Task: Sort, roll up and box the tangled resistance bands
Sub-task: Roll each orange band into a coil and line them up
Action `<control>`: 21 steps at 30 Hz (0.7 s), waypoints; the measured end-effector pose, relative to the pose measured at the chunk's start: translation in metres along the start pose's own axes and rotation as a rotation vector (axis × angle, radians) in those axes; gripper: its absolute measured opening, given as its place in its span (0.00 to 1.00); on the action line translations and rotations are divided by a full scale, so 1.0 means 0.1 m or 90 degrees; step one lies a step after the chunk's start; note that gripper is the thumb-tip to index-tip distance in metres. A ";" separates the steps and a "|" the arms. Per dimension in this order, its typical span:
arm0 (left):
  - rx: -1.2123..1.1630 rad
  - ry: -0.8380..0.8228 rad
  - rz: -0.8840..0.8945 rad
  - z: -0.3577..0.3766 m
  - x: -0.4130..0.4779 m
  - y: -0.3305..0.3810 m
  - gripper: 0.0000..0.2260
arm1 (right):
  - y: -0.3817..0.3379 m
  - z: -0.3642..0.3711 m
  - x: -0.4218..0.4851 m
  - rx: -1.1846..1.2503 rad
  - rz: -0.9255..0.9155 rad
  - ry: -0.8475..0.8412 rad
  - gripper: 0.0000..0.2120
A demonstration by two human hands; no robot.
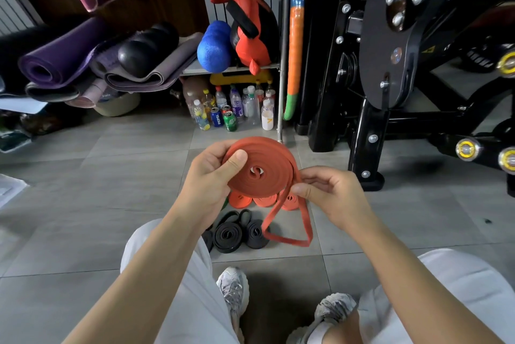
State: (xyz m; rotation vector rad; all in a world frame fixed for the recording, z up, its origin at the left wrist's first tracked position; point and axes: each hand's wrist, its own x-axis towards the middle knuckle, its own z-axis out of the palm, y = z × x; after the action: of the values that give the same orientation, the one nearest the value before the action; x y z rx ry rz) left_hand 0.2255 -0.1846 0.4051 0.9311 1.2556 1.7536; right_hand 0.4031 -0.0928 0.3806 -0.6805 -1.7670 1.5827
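I hold a flat orange resistance band (267,165) wound into a wide coil in front of me. My left hand (211,173) grips the coil's left side, thumb pressed on its face. My right hand (328,193) pinches the band where it leaves the coil at the right. The loose tail (289,240) hangs down in a loop below. On the floor under the coil lie rolled orange bands (242,201), partly hidden, and nearer me rolled black bands (228,236).
Grey tiled floor (111,176) all around. Bottles and cans (231,109) stand under a shelf ahead. Rolled yoga mats (64,56) pile at the left, a black exercise machine (390,79) stands at the right. My knees and shoes (234,288) fill the bottom.
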 end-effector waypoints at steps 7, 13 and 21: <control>-0.045 0.024 0.008 0.09 -0.02 -0.01 0.11 | -0.08 0.08 -0.01 0.002 -0.011 0.015 0.06; -0.111 0.068 -0.002 0.15 0.00 -0.08 0.15 | -0.08 0.13 -0.01 0.088 -0.016 0.050 0.11; -0.003 0.044 -0.080 0.07 -0.07 -0.22 0.18 | -0.02 0.08 -0.03 0.009 -0.044 0.064 0.10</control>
State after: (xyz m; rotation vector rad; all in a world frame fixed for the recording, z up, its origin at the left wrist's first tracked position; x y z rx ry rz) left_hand 0.2386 -0.1834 0.3848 0.7780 1.3249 1.7011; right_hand 0.3987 -0.1005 0.3819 -0.6742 -1.6869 1.4873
